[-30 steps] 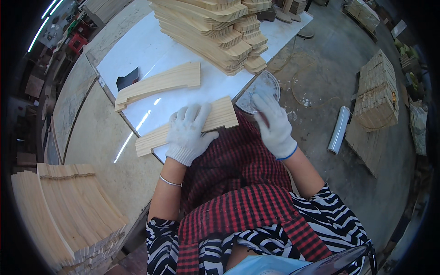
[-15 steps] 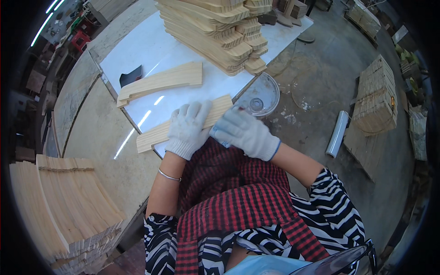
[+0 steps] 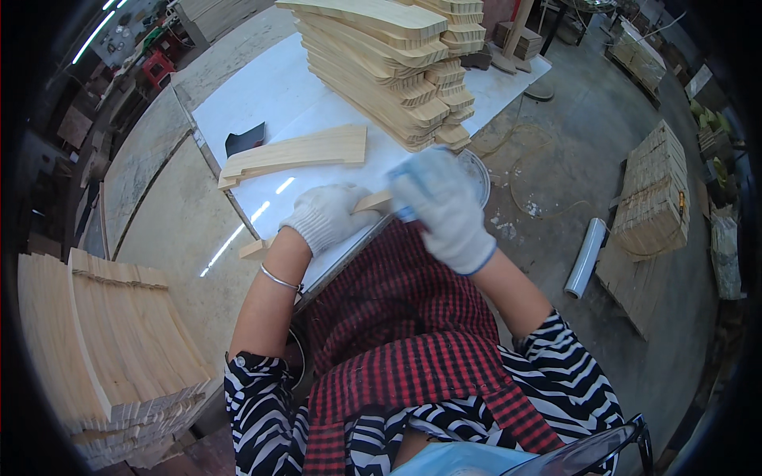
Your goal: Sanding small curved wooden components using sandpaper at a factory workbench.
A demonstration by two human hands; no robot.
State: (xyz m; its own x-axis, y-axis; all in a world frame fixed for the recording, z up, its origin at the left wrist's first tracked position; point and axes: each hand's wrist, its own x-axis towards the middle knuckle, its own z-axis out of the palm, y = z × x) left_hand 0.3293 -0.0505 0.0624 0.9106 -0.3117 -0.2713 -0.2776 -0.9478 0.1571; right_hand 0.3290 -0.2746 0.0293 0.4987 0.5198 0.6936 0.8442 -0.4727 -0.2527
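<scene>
A pale curved wooden piece [image 3: 374, 201] stands on its narrow edge at the front rim of the white-topped table. My left hand [image 3: 329, 214], in a white knit glove, is closed around its middle. At the piece's right end is my right hand [image 3: 441, 208], also gloved and smeared by motion. Its fingers are curled over something bluish that I cannot make out. Beyond my hands, a second curved wooden piece [image 3: 298, 153] lies on the white surface [image 3: 208, 119]. A dark, folded sheet [image 3: 245, 140] rests just behind it.
A tall stack of shaped wooden pieces [image 3: 389, 75] rises at the back of the table. Another wood stack [image 3: 131, 341] stands at the lower left. To the right, a clear round tub [image 3: 479, 176], a plastic-film roll [image 3: 586, 258] and a strapped bundle [image 3: 652, 194] are on the floor.
The wooden piece has turned from lying flat onto its edge. My left hand has shifted down and now wraps around it. My right hand has moved up and right, over its end.
</scene>
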